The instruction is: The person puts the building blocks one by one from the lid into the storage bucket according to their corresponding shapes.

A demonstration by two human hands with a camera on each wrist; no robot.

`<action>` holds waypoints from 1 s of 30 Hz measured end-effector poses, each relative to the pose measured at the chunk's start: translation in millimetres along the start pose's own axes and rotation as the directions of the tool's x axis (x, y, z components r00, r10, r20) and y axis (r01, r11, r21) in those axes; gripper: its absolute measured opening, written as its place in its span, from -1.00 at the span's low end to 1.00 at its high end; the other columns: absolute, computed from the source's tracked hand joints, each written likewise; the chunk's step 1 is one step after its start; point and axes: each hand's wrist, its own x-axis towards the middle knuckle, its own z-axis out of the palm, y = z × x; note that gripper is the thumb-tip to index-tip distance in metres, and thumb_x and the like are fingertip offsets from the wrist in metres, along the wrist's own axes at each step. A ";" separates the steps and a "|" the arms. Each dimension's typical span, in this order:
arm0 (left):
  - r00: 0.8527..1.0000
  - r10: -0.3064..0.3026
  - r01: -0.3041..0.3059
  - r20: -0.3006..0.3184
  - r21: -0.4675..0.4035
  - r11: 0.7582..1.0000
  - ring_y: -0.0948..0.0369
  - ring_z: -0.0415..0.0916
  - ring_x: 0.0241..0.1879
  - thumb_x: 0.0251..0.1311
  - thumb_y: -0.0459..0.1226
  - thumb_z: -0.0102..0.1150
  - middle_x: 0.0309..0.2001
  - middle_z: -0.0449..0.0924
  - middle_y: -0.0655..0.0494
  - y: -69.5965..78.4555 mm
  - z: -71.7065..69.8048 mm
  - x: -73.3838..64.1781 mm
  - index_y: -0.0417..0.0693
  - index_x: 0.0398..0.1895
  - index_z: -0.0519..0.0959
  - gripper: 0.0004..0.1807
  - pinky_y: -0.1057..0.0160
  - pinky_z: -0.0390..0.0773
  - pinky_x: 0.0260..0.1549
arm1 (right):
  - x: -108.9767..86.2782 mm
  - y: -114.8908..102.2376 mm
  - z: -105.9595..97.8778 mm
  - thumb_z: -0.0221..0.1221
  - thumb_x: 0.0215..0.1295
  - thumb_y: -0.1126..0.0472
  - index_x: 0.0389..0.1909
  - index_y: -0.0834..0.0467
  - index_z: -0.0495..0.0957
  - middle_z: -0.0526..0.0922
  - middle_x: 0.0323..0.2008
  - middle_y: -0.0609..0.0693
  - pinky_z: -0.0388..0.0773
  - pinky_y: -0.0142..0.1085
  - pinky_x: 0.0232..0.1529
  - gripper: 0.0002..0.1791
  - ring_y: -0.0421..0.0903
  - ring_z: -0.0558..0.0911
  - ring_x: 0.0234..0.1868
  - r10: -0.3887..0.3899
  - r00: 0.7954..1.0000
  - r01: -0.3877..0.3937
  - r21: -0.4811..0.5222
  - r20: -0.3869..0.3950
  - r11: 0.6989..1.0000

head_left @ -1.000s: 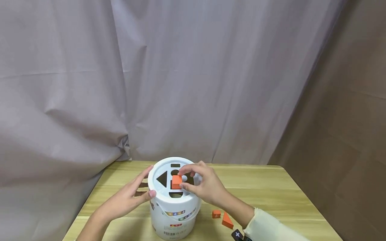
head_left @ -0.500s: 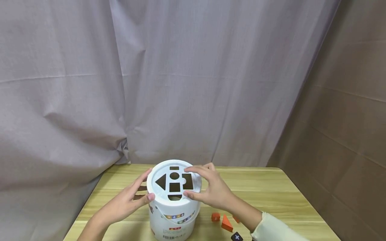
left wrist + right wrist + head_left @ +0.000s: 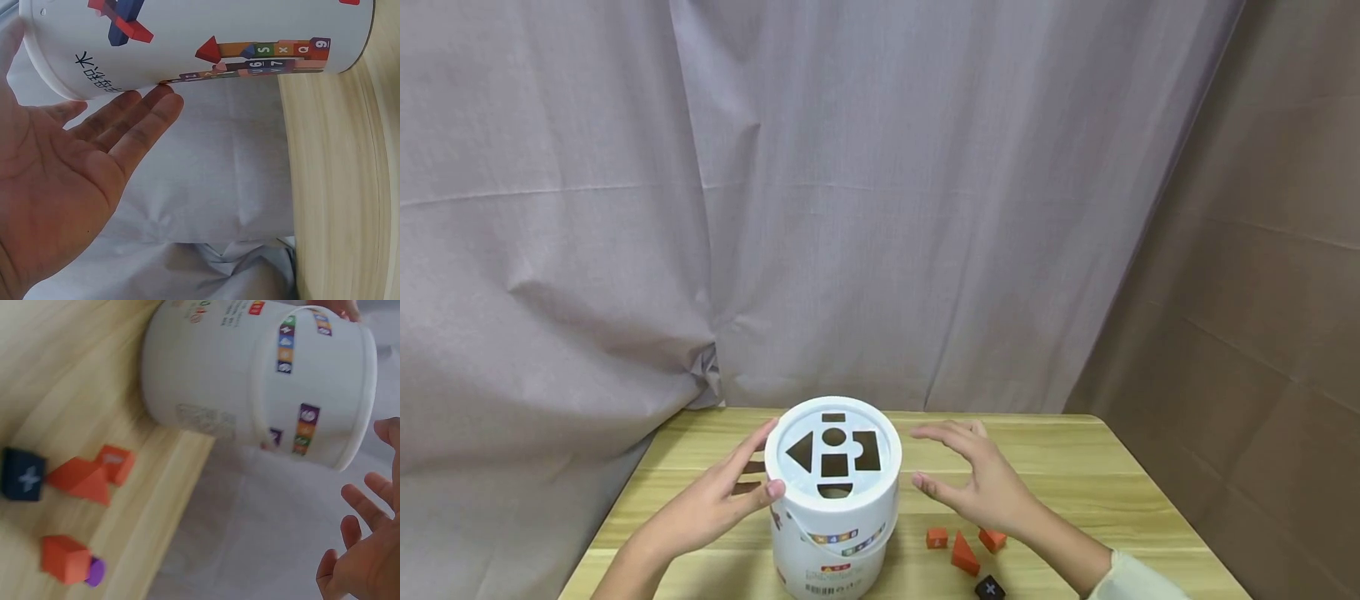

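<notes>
In the head view a white bucket (image 3: 850,521) stands upright on the table. Its lid (image 3: 808,477) has several cut-out holes: a triangle, a circle, a square and others. My left hand (image 3: 711,504) rests its spread fingers and thumb against the bucket's left side and rim; the left wrist view shows those fingers (image 3: 134,134) nearly straight along the wall. To the right of the bucket, apart from it, my right hand (image 3: 981,479) hovers with fingers spread, holding nothing. Below it lie an orange cube (image 3: 936,538), an orange triangular block (image 3: 965,555) and another orange block (image 3: 992,540).
A black block with a white plus sign (image 3: 990,588) lies at the near edge of the head view. The right wrist view also reveals a purple piece (image 3: 95,572) beside an orange block. Grey curtain (image 3: 835,208) hangs behind the wooden table (image 3: 1052,467).
The orange block my right hand pinched over the square hole is out of sight. That hand has opened and moved right, off the lid. My left hand stays on the bucket.
</notes>
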 end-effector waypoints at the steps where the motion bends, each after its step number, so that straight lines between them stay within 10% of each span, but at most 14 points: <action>1: 1.000 0.000 0.000 0.001 0.001 1.000 -0.17 0.59 0.44 0.60 -0.02 0.31 0.70 0.30 -0.13 0.3 -0.2 0.1 0.44 0.83 -0.01 -0.08 -0.10 0.71 0.34 | -3.5 3.3 -1.4 0.60 0.30 0.02 0.34 -0.24 0.68 0.76 0.31 -0.23 0.57 -0.03 0.14 -0.41 -0.20 0.50 0.16 0.002 1.000 -0.002 -0.012 -0.002 1.000; 30: 1.000 0.013 -0.013 -0.005 0.020 1.000 -0.11 0.63 0.40 0.60 -0.03 0.30 0.70 0.31 -0.08 -1.7 -0.7 -1.8 0.50 0.83 -0.06 -0.05 -0.27 0.67 0.33 | -90.8 73.9 1.4 0.72 0.05 0.19 0.24 -0.11 0.73 0.80 0.20 -0.20 0.61 -0.18 0.04 -0.32 -0.15 0.53 0.06 0.194 0.981 -0.190 -0.186 0.002 0.964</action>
